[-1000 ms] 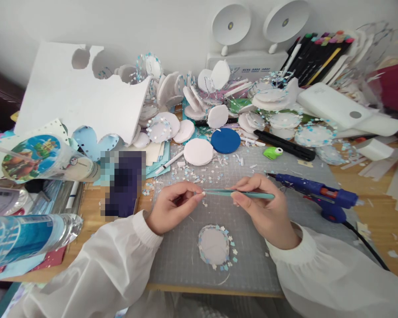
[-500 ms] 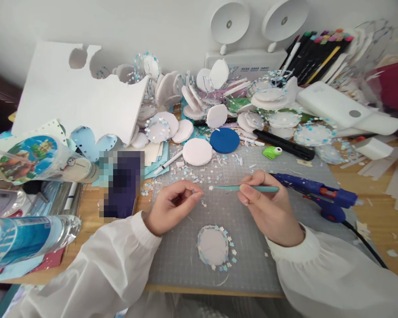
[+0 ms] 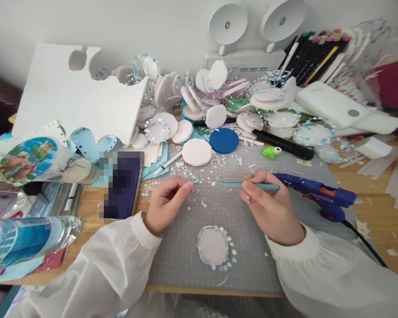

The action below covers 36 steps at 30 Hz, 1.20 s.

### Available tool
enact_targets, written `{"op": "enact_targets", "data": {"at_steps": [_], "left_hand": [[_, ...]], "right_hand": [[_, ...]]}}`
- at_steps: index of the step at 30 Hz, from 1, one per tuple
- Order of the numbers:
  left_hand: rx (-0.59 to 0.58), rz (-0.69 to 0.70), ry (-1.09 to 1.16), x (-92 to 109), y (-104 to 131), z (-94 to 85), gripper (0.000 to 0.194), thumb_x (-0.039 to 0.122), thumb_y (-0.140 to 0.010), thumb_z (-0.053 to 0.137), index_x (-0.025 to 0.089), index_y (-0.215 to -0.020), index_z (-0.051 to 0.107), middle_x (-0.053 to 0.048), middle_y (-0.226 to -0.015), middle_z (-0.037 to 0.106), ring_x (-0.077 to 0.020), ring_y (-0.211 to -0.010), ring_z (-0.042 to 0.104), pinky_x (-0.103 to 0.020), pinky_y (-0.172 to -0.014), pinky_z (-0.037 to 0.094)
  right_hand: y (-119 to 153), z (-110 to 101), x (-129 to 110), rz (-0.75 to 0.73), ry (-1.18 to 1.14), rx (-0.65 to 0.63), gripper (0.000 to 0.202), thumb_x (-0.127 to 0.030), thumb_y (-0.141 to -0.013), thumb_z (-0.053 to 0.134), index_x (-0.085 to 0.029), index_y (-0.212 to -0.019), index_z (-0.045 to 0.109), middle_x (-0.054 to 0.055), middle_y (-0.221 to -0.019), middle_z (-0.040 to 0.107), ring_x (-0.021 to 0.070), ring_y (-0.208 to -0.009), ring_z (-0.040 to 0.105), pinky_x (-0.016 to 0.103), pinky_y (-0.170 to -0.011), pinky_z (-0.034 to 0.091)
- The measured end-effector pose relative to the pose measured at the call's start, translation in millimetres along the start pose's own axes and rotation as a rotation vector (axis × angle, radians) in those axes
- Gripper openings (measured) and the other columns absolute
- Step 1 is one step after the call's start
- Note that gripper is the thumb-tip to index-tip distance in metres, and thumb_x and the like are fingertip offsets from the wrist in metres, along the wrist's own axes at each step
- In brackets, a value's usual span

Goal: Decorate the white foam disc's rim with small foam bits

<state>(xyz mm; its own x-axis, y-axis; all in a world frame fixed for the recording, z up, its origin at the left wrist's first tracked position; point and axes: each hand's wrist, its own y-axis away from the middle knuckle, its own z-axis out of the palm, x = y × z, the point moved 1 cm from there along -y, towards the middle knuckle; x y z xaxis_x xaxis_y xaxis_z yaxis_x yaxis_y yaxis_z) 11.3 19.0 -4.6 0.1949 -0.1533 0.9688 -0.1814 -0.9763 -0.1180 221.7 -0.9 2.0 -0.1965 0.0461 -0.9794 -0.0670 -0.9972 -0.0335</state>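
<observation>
Teal tweezers (image 3: 230, 185) lie level in my right hand (image 3: 268, 201), pinched between thumb and fingers, their tip pointing left. Right at that tip is a tiny white paper flower (image 3: 213, 183); I cannot tell whether it is gripped. My left hand (image 3: 169, 201) is closed, thumb pressed toward the curled forefinger, above the grey cutting mat (image 3: 179, 269). Anything between those fingertips is too small to make out. Below and between my hands sits a white disc (image 3: 213, 245) edged with small blue and white flowers, most densely on its right side.
A blue glue gun (image 3: 318, 190) lies right of my right hand, its cord trailing down. Behind are a green paper punch (image 3: 271, 152), a blue disc (image 3: 224, 140) and heaped white discs (image 3: 197, 151). On the left are a phone (image 3: 124, 185), a cup (image 3: 46, 159) and a bottle (image 3: 29, 240).
My left hand has drawn slightly left and up, and its thumb now points higher. The tweezers' tip has shifted a little right and up, with the small white flower still at it.
</observation>
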Motion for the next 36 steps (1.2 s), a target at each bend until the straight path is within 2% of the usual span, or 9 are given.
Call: {"op": "enact_targets", "data": {"at_steps": [2, 6, 9, 18, 27, 36], "left_hand": [[0.005, 0.011, -0.027, 0.5, 0.4, -1.2, 0.029, 0.033, -0.087, 0.055, 0.015, -0.065, 0.062, 0.0, -0.057, 0.051, -0.0099, -0.052, 0.04, -0.023, -0.05, 0.033], [-0.07, 0.026, 0.073, 1.7, 4.8, 0.0, 0.014, 0.029, -0.081, 0.063, 0.016, -0.082, 0.066, 0.003, -0.057, 0.048, -0.0096, -0.051, 0.039, -0.022, -0.049, 0.032], [-0.143, 0.014, 0.143, 2.8, 8.2, 2.7, 0.014, 0.027, -0.079, 0.067, 0.016, -0.088, 0.067, 0.004, -0.054, 0.044, -0.0082, -0.048, 0.035, -0.022, -0.047, 0.029], [-0.075, -0.02, 0.163, 1.8, 7.4, 2.5, 0.008, 0.024, -0.076, 0.069, 0.016, -0.074, 0.069, 0.002, -0.05, 0.048, -0.0102, -0.05, 0.043, -0.023, -0.047, 0.032], [-0.144, 0.012, 0.167, 3.2, 8.4, 1.4, 0.008, 0.022, -0.077, 0.069, 0.014, -0.076, 0.071, 0.0, -0.052, 0.052, -0.0088, -0.049, 0.042, -0.022, -0.046, 0.031], [-0.158, 0.029, 0.152, 2.0, 8.4, 2.5, 0.007, 0.02, -0.077, 0.069, 0.013, -0.075, 0.071, 0.002, -0.052, 0.05, -0.0068, -0.047, 0.037, -0.022, -0.045, 0.029]], "right_hand": [[0.6, 0.8, -0.3, 0.004, -0.005, -0.001, 0.024, -0.034, -0.076, 0.069, -0.023, -0.069, 0.048, -0.003, -0.063, 0.049, 0.01, -0.051, 0.045, 0.027, -0.047, 0.039], [3.4, 3.4, 1.6, 0.018, -0.036, -0.005, 0.024, -0.032, -0.075, 0.071, -0.022, -0.069, 0.05, -0.003, -0.065, 0.053, 0.0096, -0.051, 0.047, 0.026, -0.047, 0.039], [7.3, 4.6, 5.6, 0.007, -0.03, -0.03, 0.02, -0.029, -0.077, 0.07, -0.022, -0.071, 0.052, -0.002, -0.07, 0.058, 0.0091, -0.053, 0.049, 0.026, -0.049, 0.041], [14.6, 3.5, 11.4, -0.027, -0.004, -0.113, 0.014, -0.021, -0.08, 0.067, -0.022, -0.076, 0.054, -0.002, -0.074, 0.059, 0.0109, -0.061, 0.056, 0.027, -0.054, 0.047], [13.8, 1.8, 11.7, -0.007, -0.038, -0.127, 0.012, -0.018, -0.081, 0.067, -0.021, -0.078, 0.056, -0.002, -0.078, 0.059, 0.0087, -0.064, 0.056, 0.024, -0.057, 0.045], [14.6, 0.5, 11.2, -0.017, -0.037, -0.134, 0.013, -0.016, -0.081, 0.067, -0.021, -0.077, 0.056, -0.004, -0.075, 0.057, 0.0076, -0.061, 0.055, 0.025, -0.057, 0.044]]}}
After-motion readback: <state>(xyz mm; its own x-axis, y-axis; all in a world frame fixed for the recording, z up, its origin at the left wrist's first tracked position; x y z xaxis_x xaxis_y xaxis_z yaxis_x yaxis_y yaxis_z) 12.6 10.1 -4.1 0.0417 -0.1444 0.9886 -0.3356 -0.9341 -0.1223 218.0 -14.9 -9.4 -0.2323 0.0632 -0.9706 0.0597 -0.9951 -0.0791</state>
